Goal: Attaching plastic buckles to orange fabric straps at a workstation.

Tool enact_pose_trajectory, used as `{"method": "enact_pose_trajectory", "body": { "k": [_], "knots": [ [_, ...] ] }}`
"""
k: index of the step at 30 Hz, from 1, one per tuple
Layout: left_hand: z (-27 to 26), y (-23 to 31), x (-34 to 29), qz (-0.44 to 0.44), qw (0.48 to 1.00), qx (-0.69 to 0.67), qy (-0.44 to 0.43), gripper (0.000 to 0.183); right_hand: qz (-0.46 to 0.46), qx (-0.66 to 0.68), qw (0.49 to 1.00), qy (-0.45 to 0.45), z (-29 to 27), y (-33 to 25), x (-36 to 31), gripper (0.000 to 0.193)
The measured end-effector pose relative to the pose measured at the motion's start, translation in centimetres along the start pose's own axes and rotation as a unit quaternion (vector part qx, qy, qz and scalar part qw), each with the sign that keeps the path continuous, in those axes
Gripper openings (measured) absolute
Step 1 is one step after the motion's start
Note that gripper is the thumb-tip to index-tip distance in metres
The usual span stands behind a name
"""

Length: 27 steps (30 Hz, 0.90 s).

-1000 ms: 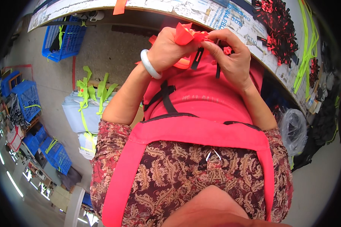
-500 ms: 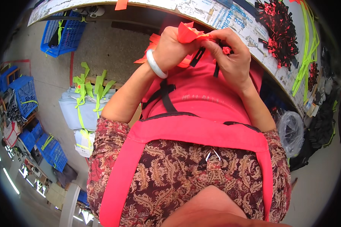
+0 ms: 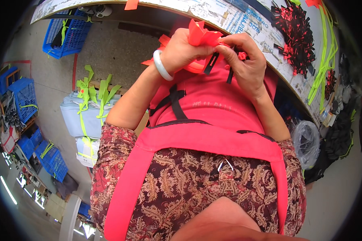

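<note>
Over my red apron [image 3: 213,92], both hands work close together at the edge of the table. My left hand [image 3: 183,50], with a pale bangle at its wrist, is closed around a bundle of bright orange fabric strips [image 3: 201,36]. Loose ends of it stick up above the fist and hang below. My right hand [image 3: 247,66] pinches the orange fabric between thumb and forefinger beside the left. A black strip with a slot [image 3: 211,63] dangles between the hands. Under the right fingers are a small red-orange knot-like piece [image 3: 242,56] and another black strip [image 3: 230,75].
The worn white tabletop [image 3: 225,16] runs along the far side, bearing a heap of black-and-red pieces [image 3: 295,40] and yellow-green strips [image 3: 323,60]. At left stand a blue basket [image 3: 52,36] and tied pale-blue bundles [image 3: 74,116]. Clear plastic [image 3: 305,144] lies at right.
The orange fabric above my left fist stands slightly higher, and the slotted black strip has shifted a little. Both hands keep their grip in nearly the same place.
</note>
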<state>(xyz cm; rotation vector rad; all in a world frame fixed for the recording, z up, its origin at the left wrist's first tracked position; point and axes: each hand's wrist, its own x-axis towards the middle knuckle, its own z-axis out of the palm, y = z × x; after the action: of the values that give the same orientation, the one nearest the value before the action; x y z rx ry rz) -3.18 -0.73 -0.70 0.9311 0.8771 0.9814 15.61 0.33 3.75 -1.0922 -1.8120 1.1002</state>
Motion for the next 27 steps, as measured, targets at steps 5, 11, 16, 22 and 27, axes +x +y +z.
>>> {"method": "enact_pose_trajectory", "body": {
  "k": [5, 11, 16, 22, 27],
  "knots": [
    [0.9, 0.4, -0.3, 0.052, 0.998, 0.007, 0.044, 0.018, 0.067, 0.068, 0.995, -0.009, -0.1, 0.0, 0.2, 0.017],
    [1.4, 0.4, -0.3, 0.098, 0.992, 0.043, 0.065, 0.019, 0.103, 0.118, 0.988, 0.003, -0.2, 0.4, 0.0, 0.016],
    [1.0, 0.8, -0.5, 0.039, 0.996, 0.028, 0.070, 0.017, 0.168, 0.188, 0.968, -0.012, -0.6, 0.7, 0.0, 0.011],
    [0.1, 1.8, 0.0, 0.082, 0.991, -0.079, 0.073, 0.015, 0.220, 0.155, 0.953, -0.136, 0.1, -0.4, -1.0, 0.009],
    [0.1, 1.4, -0.4, 0.049, 0.996, -0.034, 0.066, 0.016, 0.193, 0.173, 0.964, -0.052, -0.6, -0.7, 0.4, 0.014]
  ]
}}
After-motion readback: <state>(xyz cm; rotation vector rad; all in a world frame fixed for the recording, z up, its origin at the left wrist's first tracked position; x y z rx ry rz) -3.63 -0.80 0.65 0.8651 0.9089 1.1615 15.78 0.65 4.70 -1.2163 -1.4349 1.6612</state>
